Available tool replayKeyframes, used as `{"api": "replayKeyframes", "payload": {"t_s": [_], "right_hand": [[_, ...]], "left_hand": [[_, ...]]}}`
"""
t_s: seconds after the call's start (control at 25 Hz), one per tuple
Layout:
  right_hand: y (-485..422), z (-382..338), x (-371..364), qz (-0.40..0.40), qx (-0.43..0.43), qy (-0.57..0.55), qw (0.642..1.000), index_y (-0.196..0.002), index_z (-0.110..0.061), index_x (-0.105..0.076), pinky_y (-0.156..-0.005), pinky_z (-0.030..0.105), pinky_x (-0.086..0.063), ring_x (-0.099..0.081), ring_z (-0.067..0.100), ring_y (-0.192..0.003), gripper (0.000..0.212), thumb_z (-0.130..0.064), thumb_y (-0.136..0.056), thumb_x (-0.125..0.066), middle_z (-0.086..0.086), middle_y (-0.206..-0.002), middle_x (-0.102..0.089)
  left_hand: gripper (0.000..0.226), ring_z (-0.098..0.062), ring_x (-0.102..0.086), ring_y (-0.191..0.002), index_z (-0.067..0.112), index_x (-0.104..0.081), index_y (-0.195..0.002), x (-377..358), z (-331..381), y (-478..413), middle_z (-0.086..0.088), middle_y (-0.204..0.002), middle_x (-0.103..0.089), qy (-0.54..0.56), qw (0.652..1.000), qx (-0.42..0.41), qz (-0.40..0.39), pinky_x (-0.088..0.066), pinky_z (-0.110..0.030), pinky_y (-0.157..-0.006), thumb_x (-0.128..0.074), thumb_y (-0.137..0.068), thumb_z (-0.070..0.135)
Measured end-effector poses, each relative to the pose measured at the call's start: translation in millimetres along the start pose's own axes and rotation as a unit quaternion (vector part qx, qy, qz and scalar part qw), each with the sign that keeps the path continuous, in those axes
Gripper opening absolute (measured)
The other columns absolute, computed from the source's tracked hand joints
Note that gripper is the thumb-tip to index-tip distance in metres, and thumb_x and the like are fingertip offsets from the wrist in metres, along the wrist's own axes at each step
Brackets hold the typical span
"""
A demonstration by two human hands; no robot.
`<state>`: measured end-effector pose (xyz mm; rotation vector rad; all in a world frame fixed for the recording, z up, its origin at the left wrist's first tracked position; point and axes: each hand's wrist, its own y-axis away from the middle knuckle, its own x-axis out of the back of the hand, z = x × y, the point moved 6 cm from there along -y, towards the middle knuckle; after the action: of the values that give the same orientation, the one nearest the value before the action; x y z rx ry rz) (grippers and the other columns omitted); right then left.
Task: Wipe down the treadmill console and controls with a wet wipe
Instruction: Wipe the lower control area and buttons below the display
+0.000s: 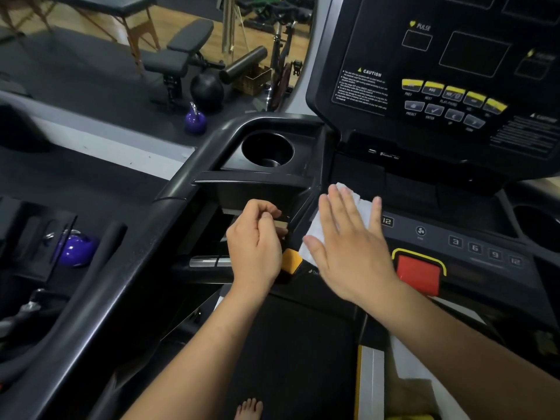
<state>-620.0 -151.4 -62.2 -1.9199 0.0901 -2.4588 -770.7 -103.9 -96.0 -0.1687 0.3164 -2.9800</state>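
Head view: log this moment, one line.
right hand flat on wet wipe | wet wipe on control panel | left hand curled by handlebar, grip unclear

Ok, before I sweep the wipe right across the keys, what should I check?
1. Flat wipe under right hand: ok.
2. Straight fingers pressing it: ok.
3. No contact with red button: cannot tell, the hand sits close.
4. Unobstructed number keys ahead: ok.
5. Idle left hand off the panel: ok.
6. Nothing held in left hand: cannot tell.
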Motion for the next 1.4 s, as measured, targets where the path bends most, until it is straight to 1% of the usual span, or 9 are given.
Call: {"api": "replayKeyframes", "payload": {"t_s": [0.24,0.4,0.48,0.68,0.84,1.0,1.12,1.32,1.4], "right_hand": [[19,-38,-11,0.002,0.152,-0.010,0.988,-0.153,-0.011,-0.016,-0.113,0.065,-0.003,0.003,0.025,-0.149,0.076,-0.059,-0.094,-0.016,0.008,-0.162,-0.008],[-15,18,-3,-0.006,0.002,-0.022,1.000,-0.154,-0.017,-0.004,-0.113,0.064,0.006,0.008,0.018,-0.148,0.073,-0.061,-0.096,-0.008,0.004,-0.163,0.001],[-13,8,-2,0.000,-0.009,-0.032,0.999,-0.154,-0.014,-0.005,-0.112,0.065,0.004,0.008,0.022,-0.149,0.073,-0.059,-0.096,-0.009,0.008,-0.162,0.000],[17,-60,-5,0.014,0.254,-0.008,0.967,-0.138,-0.013,-0.049,-0.111,0.066,-0.004,-0.020,0.027,-0.144,0.062,-0.053,-0.093,-0.031,0.008,-0.144,-0.044],[-14,-54,7,0.021,0.300,-0.010,0.954,-0.110,-0.016,-0.066,-0.115,0.059,-0.008,-0.053,0.021,-0.110,0.052,-0.054,-0.088,-0.037,0.000,-0.102,-0.061],[-47,-11,12,0.016,0.217,-0.047,0.975,-0.122,-0.027,-0.061,-0.116,0.057,0.002,-0.039,0.007,-0.132,0.046,-0.049,-0.097,-0.030,-0.012,-0.128,-0.056],[-37,-15,15,0.047,0.165,-0.072,0.982,-0.123,-0.022,-0.061,-0.116,0.058,-0.003,-0.038,0.012,-0.133,0.044,-0.044,-0.097,-0.033,-0.007,-0.129,-0.056],[8,-57,-2,0.034,0.255,-0.042,0.965,-0.135,-0.018,-0.053,-0.116,0.058,-0.005,-0.026,0.019,-0.142,0.049,-0.041,-0.095,-0.037,0.001,-0.142,-0.047],[4,-34,-1,0.031,0.202,-0.040,0.978,-0.148,-0.020,-0.034,-0.114,0.062,-0.005,-0.009,0.018,-0.148,0.058,-0.049,-0.098,-0.028,0.000,-0.157,-0.028]], "left_hand": [[0.023,-0.004,-0.064,-0.071,0.023,-0.062,-0.081,1,4,-1,0.014,-0.077,-0.067,-0.033,0.999,-0.030,0.014,-0.046,-0.019,-0.066,-0.040,-0.086,0.016],[0.025,-0.016,-0.070,-0.068,0.027,-0.062,-0.082,-1,-1,0,0.011,-0.080,-0.068,0.007,1.000,0.006,0.001,-0.056,-0.048,-0.068,-0.039,-0.089,0.017],[0.024,-0.014,-0.069,-0.067,0.026,-0.061,-0.082,-1,-1,-1,0.011,-0.079,-0.068,0.007,1.000,0.001,0.006,-0.057,-0.046,-0.067,-0.039,-0.088,0.018],[0.018,-0.003,-0.057,-0.086,0.020,-0.059,-0.085,5,5,-3,0.006,-0.088,-0.060,-0.032,0.997,-0.053,0.056,-0.040,-0.014,-0.077,-0.043,-0.084,0.011],[0.017,-0.013,-0.059,-0.089,0.020,-0.057,-0.087,9,0,-5,0.000,-0.091,-0.061,-0.017,0.998,-0.028,0.059,-0.042,-0.018,-0.078,-0.043,-0.084,0.011],[0.016,-0.009,-0.057,-0.087,0.021,-0.057,-0.086,6,3,-4,0.006,-0.088,-0.058,-0.028,0.998,-0.035,0.046,-0.040,-0.013,-0.074,-0.044,-0.086,0.014],[0.016,-0.006,-0.056,-0.086,0.018,-0.058,-0.086,6,2,-3,0.007,-0.087,-0.057,-0.028,0.998,-0.033,0.045,-0.039,-0.010,-0.073,-0.043,-0.086,0.013],[0.017,-0.010,-0.058,-0.082,0.019,-0.057,-0.083,4,6,-3,0.007,-0.084,-0.058,-0.031,0.998,-0.043,0.028,-0.042,-0.017,-0.073,-0.043,-0.086,0.009],[0.017,-0.013,-0.059,-0.082,0.018,-0.058,-0.083,3,6,-3,0.007,-0.083,-0.059,-0.031,0.998,-0.046,0.019,-0.043,-0.020,-0.072,-0.043,-0.086,0.010]]}}
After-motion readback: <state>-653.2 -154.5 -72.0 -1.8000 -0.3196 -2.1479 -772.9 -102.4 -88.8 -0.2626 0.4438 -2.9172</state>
